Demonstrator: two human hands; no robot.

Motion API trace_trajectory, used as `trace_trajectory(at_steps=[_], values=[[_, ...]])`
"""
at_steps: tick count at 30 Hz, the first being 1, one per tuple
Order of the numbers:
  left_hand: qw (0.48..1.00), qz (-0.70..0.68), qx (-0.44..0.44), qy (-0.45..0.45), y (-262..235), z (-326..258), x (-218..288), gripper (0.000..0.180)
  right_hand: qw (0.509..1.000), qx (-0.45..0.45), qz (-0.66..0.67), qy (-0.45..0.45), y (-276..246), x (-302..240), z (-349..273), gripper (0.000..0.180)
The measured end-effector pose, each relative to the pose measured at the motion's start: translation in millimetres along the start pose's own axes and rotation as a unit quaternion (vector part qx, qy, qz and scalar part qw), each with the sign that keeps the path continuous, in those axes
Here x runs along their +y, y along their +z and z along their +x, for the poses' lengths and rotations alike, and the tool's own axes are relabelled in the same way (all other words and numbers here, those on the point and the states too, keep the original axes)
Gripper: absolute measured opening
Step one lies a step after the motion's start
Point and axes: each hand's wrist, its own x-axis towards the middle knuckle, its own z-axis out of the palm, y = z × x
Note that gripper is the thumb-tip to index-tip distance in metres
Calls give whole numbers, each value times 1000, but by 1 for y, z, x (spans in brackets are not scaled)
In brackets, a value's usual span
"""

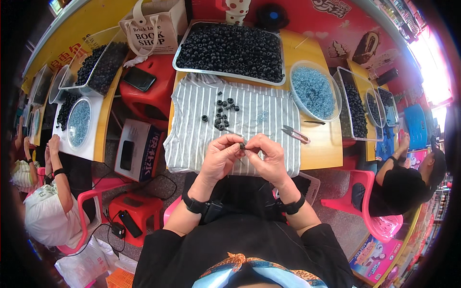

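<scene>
Between my fingertips, just above the near edge of a striped grey cloth, sits a small dark bead. My left hand pinches it from one side and my right hand closes on it from the other, so both grips are clenched on the same bead, thumbs and forefingers meeting over it. Whether a thread runs through it is too fine to tell.

Beyond my hands, a loose scatter of black beads lies on the cloth, with a little heap of pale blue beads just beside it. Small thread snips rest near the cloth's right edge. The cloth covers much of the yellow worktop.

At the far side stands a metal tray heaped with black beads, and to its right a clear round bowl of blue beads. A red stool to the left carries a black phone.

Other people sit at neighbouring tables on both sides, one in a white top, one in black on a pink chair.
</scene>
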Motion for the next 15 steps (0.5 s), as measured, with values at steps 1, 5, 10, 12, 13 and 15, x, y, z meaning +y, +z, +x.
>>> trace_trajectory(at_steps=[1, 5, 10, 12, 13, 15], values=[[1000, -1, 0, 1, 0, 0, 0, 17, 1000, -3, -8, -16, 0, -1, 1, 12], [1000, 5, 5, 2, -1, -1, -1, 16, 999, -13, -26, -24, 2, 1, 1, 11], [1000, 15, 17, 15, 3, 0, -2, 17, 1000, -9, -21, 11, 2, 0, -1, 12], [999, 25, 15, 21, 4, 0, -2, 16, 1000, -7, -14, 11, 2, 1, -2, 12], [999, 25, 15, 21, 3, 1, -2, 16, 1000, -5, -7, 10, 2, 2, -2, 13], [999, 30, 15, 26, 2, 1, -3, 16, 1000, -5, -13, -1, 2, 3, -3, 12]])
